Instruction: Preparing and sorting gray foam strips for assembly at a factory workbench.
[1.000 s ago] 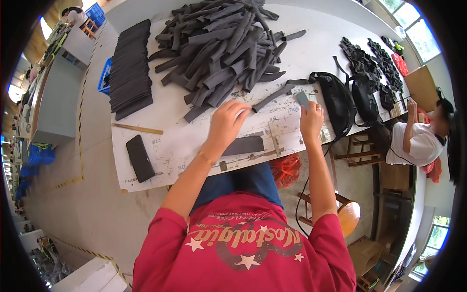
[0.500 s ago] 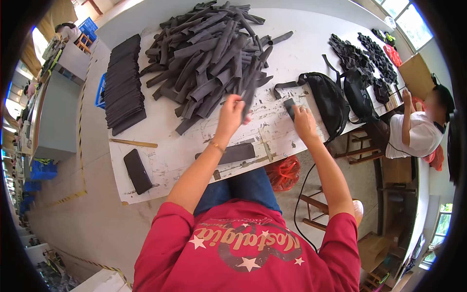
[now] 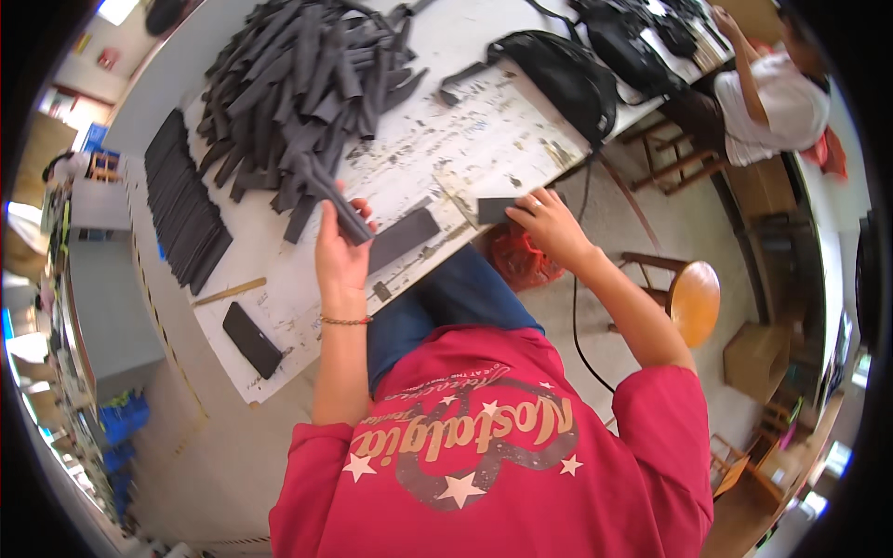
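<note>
My left hand (image 3: 339, 259) is closed around the near end of a curled dark grey fabric strip (image 3: 348, 221), beside the heap of similar strips (image 3: 288, 88). The strip's far end runs toward the heap. At the table's near edge, my right hand (image 3: 551, 228) pinches a small dark rectangular piece (image 3: 494, 210), whose left part sticks out from under the fingers. Between the hands a flat dark grey strip (image 3: 406, 238) lies on the worn white table (image 3: 465, 139). Left of the heap, flat strips lie overlapped in a neat row (image 3: 181, 205).
A wooden stick (image 3: 230, 291) and a black phone-like slab (image 3: 251, 340) lie at the table's left corner. Black bags (image 3: 563, 79) rest at the far right. A red plastic bag (image 3: 519, 260), a black cable (image 3: 575, 321) and a stool (image 3: 695, 302) are below the edge. Another person (image 3: 777, 102) sits right.
The view has turned. My left hand has come nearer with the strip, away from the heap. My right hand has moved to the table's near edge, still holding the dark piece.
</note>
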### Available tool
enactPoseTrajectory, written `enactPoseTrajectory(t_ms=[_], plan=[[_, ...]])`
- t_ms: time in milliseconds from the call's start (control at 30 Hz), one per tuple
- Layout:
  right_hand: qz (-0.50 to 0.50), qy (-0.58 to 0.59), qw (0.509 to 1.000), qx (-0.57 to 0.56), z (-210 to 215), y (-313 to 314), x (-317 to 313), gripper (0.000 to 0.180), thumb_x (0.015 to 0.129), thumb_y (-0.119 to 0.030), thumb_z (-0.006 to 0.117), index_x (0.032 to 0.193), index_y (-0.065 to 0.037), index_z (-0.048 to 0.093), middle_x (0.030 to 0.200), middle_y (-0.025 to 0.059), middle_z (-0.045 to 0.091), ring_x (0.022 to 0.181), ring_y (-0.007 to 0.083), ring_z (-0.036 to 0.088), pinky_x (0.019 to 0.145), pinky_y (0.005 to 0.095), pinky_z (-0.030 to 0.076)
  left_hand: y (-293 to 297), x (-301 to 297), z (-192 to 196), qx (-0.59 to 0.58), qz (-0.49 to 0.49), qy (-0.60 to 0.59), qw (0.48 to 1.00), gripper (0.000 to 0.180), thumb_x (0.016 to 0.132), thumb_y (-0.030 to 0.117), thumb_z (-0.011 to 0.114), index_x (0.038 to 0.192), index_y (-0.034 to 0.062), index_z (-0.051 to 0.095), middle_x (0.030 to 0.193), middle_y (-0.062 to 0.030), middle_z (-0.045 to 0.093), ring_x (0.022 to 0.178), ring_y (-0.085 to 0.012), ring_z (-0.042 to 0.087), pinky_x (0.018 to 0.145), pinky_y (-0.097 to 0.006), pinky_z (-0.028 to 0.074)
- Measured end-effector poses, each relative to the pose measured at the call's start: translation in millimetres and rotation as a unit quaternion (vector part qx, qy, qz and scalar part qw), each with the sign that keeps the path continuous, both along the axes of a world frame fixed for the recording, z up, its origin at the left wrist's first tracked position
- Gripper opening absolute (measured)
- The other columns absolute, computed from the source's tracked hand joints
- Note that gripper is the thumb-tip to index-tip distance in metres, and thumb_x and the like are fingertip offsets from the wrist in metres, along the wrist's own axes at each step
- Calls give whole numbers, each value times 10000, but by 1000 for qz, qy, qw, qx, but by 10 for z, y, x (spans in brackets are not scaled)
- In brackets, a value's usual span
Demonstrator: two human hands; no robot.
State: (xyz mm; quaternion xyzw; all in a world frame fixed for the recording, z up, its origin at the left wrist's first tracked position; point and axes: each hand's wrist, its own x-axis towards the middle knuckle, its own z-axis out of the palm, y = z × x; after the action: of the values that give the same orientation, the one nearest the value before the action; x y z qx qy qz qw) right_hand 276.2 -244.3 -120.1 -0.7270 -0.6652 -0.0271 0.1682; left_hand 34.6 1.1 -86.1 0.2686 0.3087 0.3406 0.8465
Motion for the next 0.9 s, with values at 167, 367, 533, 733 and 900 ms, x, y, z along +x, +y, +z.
enactPoseTrajectory(t_ms=[167, 367, 533, 733, 900], plan=[[-69, -49, 996, 23, -81, 122, 13, 94, 813, -78, 548, 894, -40, 519, 961, 136, 607, 966, 287, 589, 821, 381, 474, -39, 26, 26, 52, -55, -11, 997, 478, 990, 347, 560, 1418, 158, 459, 1023, -97, 642, 902, -163, 637, 721, -307, 557], [-96, 112, 988, 45, 285, 259, -76, 195, 788, -99, 630, 892, -3, 495, 927, 184, 570, 930, 346, 566, 805, 421, 463, -158, 95, 75, 62, -46, 0, 997, 405, 973, 187, 604, 1361, 130, 504, 1089, -93, 634, 978, -209, 644, 792, -343, 563], [-58, 271, 959, 61, 449, 183, -251, 285, 785, -123, 720, 940, -17, 506, 971, 166, 558, 920, 368, 532, 803, 436, 455, -241, 203, 43, 27, -46, 16, 998, 339, 951, 136, 631, 1263, 43, 537, 1109, -95, 624, 1063, -350, 638, 884, -445, 559], [-76, 354, 925, 116, 671, 171, -551, 445, 781, -106, 750, 1193, -43, 594, 1025, 148, 619, 997, 330, 567, 855, 375, 467, -255, 269, -7, 24, -11, -12, 1000, 210, 934, 75, 631, 1126, 31, 559, 1058, -118, 640, 1007, -360, 661, 868, -449, 577], [-31, 342, 921, 182, 689, 433, -429, 401, 763, -139, 767, 1144, -63, 668, 998, 109, 643, 946, 301, 566, 833, 386, 475, -16, 55, 7, 30, 10, 10, 999, 220, 927, 82, 643, 1109, 6, 545, 1105, -179, 641, 1070, -345, 633, 960, -464, 535]])
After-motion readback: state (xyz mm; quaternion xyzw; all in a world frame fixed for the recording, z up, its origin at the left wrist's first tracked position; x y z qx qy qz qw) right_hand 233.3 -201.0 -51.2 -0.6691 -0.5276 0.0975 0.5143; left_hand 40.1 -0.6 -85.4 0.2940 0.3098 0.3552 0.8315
